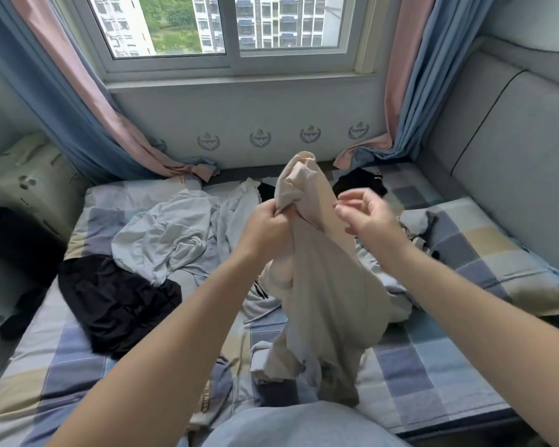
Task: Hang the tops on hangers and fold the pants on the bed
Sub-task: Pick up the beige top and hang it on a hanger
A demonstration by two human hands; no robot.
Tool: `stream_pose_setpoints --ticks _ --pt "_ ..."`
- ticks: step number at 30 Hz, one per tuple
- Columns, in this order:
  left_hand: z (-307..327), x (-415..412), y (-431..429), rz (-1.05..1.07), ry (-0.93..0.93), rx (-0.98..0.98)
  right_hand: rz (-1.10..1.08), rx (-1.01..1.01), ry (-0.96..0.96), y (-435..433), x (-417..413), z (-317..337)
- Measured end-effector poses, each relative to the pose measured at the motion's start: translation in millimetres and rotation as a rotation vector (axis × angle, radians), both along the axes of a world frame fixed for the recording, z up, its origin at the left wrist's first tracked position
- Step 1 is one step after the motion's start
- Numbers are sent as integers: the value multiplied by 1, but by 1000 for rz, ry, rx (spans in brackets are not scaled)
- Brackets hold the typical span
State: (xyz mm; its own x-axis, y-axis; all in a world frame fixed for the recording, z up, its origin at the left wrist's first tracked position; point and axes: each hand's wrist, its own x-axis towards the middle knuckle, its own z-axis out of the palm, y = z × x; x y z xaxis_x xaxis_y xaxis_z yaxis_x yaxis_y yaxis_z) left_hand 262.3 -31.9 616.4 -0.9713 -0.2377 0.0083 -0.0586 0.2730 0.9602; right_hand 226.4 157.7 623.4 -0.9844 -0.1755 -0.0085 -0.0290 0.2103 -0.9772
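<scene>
- The left hand (267, 222) grips a bunched beige garment (317, 272), lifted over the middle of the bed (433, 382), probably to shake it out and see what it is.
- The right hand (363, 214) hovers just beside it, fingers loosely spread, holding nothing.
- A black garment (117, 301) lies toward the bed's left edge.

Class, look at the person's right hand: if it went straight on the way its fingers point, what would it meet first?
Most likely the beige garment that the left hand grips: the right hand points left at its raised part, close by. Depth is hard to judge.
</scene>
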Motion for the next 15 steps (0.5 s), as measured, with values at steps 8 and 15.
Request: stream_pose_setpoints --ticks 8,15 --pt "32 2 5 26 -57 402 291 295 -230 -18 54 -87" --pt "42 6 -14 125 -58 472 97 497 -43 -14 28 -94"
